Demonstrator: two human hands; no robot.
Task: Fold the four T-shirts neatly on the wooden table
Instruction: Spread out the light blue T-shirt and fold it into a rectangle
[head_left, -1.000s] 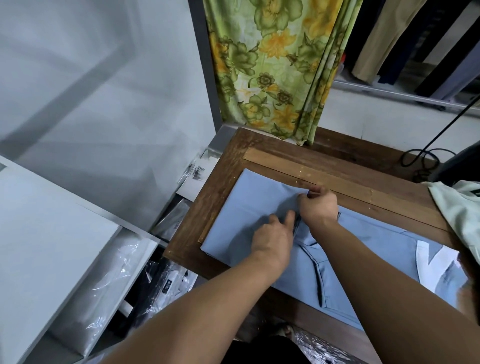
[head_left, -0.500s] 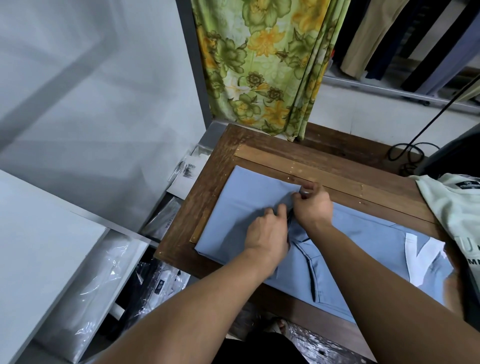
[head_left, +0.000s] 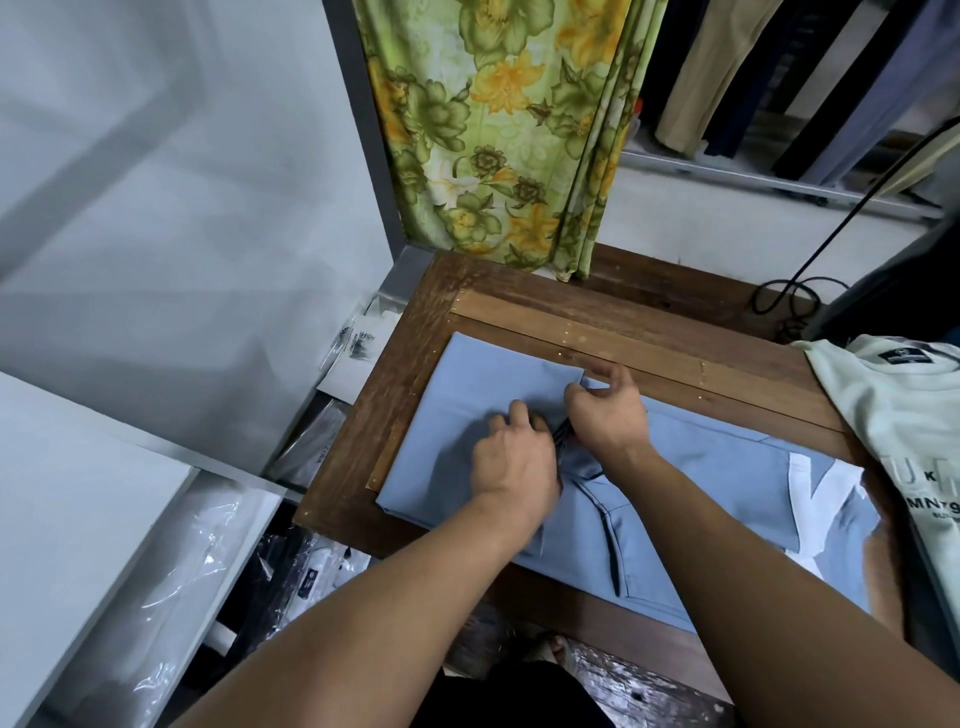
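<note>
Blue T-shirt (head_left: 467, 395) lies flat across the wooden surface (head_left: 519, 312), running from the far-left corner towards the near-right edge, and its left part is already turned over into a smooth panel. Both hands meet at that panel's edge, mid-surface. The right hand (head_left: 608, 415) has its fingers curled and pinching the fold corner close to the far edge. The left hand (head_left: 519, 462) has its fingers bent down into the cloth just beside it; I cannot tell whether they grip or only press. This looks like the first fold being squared up. Next call: line that edge straight, flatten the crease, then bring the right half over. A pale green T-shirt (head_left: 883, 405) waits at the right edge.
</note>
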